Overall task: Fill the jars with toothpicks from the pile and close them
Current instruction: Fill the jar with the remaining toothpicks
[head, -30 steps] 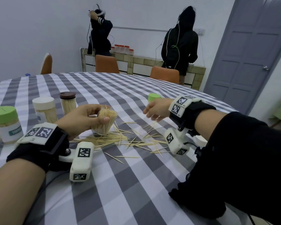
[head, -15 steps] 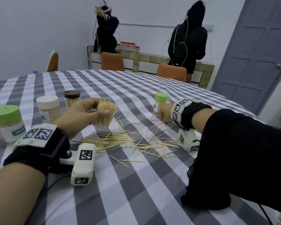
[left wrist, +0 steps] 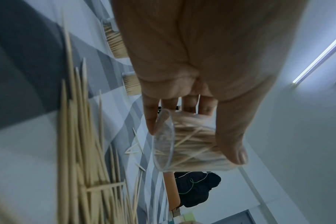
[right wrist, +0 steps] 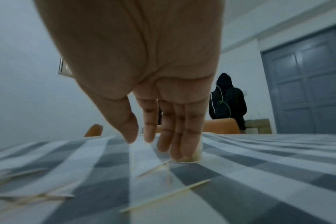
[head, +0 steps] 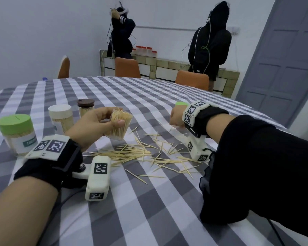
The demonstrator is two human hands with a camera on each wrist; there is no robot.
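Observation:
My left hand (head: 103, 124) is raised over the checked table (head: 149, 210) and grips a clear lidless jar (head: 119, 126) packed with toothpicks, tilted. In the left wrist view the thumb (left wrist: 234, 150) and fingers wrap that jar (left wrist: 190, 145). A loose toothpick pile (head: 132, 153) lies below and to its right. My right hand (head: 175, 118) is low at the far side of the pile. It hides most of a small green-lidded jar (head: 181, 103). Its fingers (right wrist: 175, 136) point straight down to the cloth among scattered toothpicks (right wrist: 163, 194), holding nothing I can see.
Three lidded jars stand at the left: a large green-lidded one (head: 16, 134), a white-lidded one (head: 60, 116) and a brown-lidded one (head: 85, 107). Orange chairs (head: 127, 67) ring the far edge. Two people (head: 210, 43) stand at a back counter near a grey door (head: 283, 59).
My right hand has reached forward and down over the small green-lidded jar, now covering most of it. My left hand still holds the filled jar in about the same place.

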